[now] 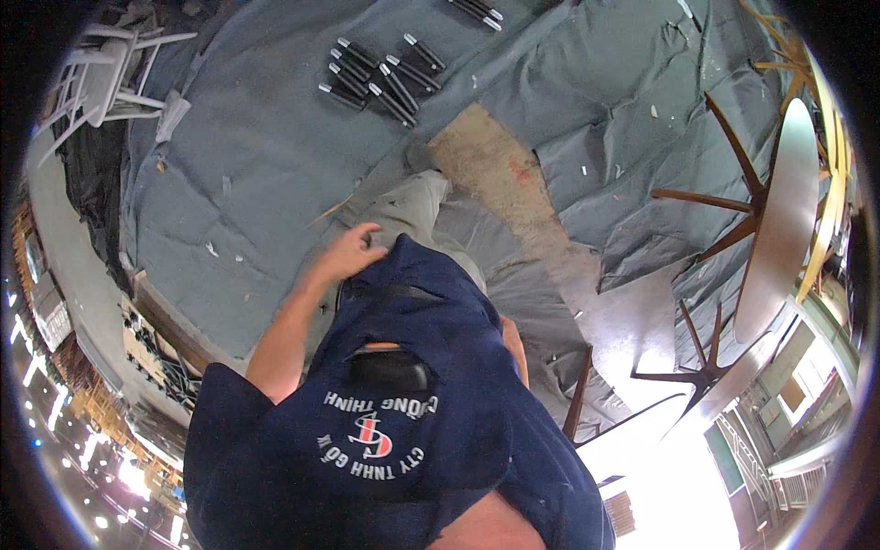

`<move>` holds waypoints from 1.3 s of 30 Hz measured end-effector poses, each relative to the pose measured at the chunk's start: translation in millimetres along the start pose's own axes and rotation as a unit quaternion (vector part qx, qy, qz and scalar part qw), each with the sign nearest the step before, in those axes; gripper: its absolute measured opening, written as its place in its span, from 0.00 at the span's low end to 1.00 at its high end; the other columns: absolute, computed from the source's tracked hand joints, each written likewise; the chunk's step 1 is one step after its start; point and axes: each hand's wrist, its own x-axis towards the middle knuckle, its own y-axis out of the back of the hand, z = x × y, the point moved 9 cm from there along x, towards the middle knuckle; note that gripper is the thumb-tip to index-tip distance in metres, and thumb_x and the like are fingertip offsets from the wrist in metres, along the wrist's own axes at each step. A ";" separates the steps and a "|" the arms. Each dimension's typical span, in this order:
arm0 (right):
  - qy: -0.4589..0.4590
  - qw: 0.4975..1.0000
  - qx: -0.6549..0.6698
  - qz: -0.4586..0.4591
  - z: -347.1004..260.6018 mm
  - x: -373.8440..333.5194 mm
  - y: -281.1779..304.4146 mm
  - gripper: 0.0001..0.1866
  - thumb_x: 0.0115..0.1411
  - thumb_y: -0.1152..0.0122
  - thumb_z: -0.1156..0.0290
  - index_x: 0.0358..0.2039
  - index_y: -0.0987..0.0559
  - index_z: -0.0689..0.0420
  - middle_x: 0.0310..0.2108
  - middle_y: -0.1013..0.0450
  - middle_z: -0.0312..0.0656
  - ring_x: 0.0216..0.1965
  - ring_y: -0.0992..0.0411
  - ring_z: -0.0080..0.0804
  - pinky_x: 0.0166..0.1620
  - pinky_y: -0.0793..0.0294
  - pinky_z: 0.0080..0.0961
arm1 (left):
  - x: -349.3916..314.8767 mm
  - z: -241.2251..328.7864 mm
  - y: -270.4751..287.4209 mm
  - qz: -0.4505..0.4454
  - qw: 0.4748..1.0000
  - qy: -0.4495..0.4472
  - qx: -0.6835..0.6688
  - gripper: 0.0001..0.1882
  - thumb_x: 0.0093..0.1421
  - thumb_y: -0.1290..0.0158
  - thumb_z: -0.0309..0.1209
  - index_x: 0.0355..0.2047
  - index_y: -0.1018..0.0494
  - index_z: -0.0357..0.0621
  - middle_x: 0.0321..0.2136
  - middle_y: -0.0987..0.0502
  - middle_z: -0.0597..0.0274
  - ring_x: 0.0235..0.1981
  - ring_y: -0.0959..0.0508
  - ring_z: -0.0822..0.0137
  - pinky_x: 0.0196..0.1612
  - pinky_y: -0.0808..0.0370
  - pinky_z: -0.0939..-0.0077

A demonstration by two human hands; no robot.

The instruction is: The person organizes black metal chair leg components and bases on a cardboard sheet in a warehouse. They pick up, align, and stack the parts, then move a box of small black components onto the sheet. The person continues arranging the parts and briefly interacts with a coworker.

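Note:
My left hand [351, 253] is in front of my waist, beside the hem of my dark blue shirt [440, 321]. Its thumb and fingers are bent a little and stand apart, with nothing seen between them. Below it shows a grey trouser leg [403, 202]. Of my right arm [515, 351] only a strip of skin shows past the side of the shirt; the hand itself is hidden behind my body. A black rounded object [390, 371] pokes out of the shirt's chest pocket.
Wrinkled grey-green sheeting [257, 137] covers the floor, with a bare brown patch [495, 151] ahead. Several black rods with silver ends [394, 87] lie farther off. Round-topped tables with spread brown legs [779, 220] lie tipped at right. A white chair [101, 78] is far left.

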 end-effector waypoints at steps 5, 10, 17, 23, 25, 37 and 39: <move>-0.008 0.992 0.129 0.008 -83.8 3.9 51.1 0.14 0.58 0.47 0.62 0.21 0.27 0.58 0.19 0.33 0.30 0.21 0.38 0.20 0.25 0.39 0.19 | 38.5 50.2 6.5 -0.022 0.995 -0.036 0.087 0.23 0.47 0.54 0.25 0.46 0.32 0.40 0.27 0.24 0.54 0.28 0.26 0.63 0.35 0.31 0.72; 0.004 0.996 0.084 -0.005 -200.6 -22.4 120.0 0.15 0.58 0.48 0.66 0.15 0.31 0.55 0.14 0.41 0.24 0.17 0.47 0.13 0.20 0.51 0.17 | 32.3 107.4 36.3 -0.057 0.998 -0.022 -0.001 0.18 0.49 0.52 0.23 0.43 0.31 0.39 0.25 0.28 0.58 0.27 0.30 0.67 0.33 0.34 0.73; 0.012 0.971 -0.157 -0.181 -324.1 72.8 175.8 0.14 0.56 0.46 0.65 0.17 0.30 0.59 0.14 0.37 0.28 0.17 0.40 0.16 0.21 0.42 0.18 | 81.6 107.7 18.2 -0.044 0.995 0.016 -0.088 0.16 0.52 0.52 0.23 0.43 0.30 0.41 0.29 0.24 0.56 0.33 0.24 0.61 0.38 0.30 0.70; 0.057 0.905 -0.275 -0.321 -471.3 270.7 179.7 0.12 0.57 0.47 0.64 0.23 0.27 0.58 0.18 0.31 0.34 0.20 0.33 0.21 0.24 0.34 0.24 | 231.8 136.5 44.2 0.097 0.967 0.109 -0.209 0.18 0.56 0.52 0.28 0.48 0.32 0.40 0.31 0.23 0.55 0.34 0.23 0.62 0.39 0.29 0.68; 0.168 0.860 -0.388 -0.287 -527.2 397.1 170.4 0.11 0.57 0.47 0.63 0.27 0.26 0.58 0.21 0.28 0.37 0.23 0.30 0.26 0.27 0.31 0.26 | 305.8 109.0 55.1 0.152 0.953 0.131 -0.226 0.20 0.56 0.52 0.33 0.49 0.32 0.40 0.34 0.23 0.56 0.36 0.23 0.61 0.41 0.28 0.67; 0.418 0.631 -0.632 0.166 -674.8 876.9 -44.7 0.44 0.45 0.40 0.43 0.60 0.45 0.44 0.60 0.49 0.51 0.60 0.47 0.49 0.54 0.41 0.52 | 659.8 -193.5 15.6 0.414 0.879 0.218 -0.096 0.54 0.40 0.36 0.48 0.61 0.54 0.44 0.59 0.50 0.40 0.57 0.42 0.41 0.50 0.37 0.42; 0.412 0.675 -0.571 0.220 -684.3 913.0 -15.2 0.55 0.37 0.35 0.39 0.62 0.53 0.41 0.61 0.53 0.55 0.60 0.49 0.55 0.53 0.42 0.59 | 675.1 -177.9 11.4 0.465 0.853 0.221 -0.085 0.61 0.38 0.35 0.47 0.62 0.65 0.42 0.55 0.46 0.30 0.57 0.44 0.39 0.55 0.39 0.56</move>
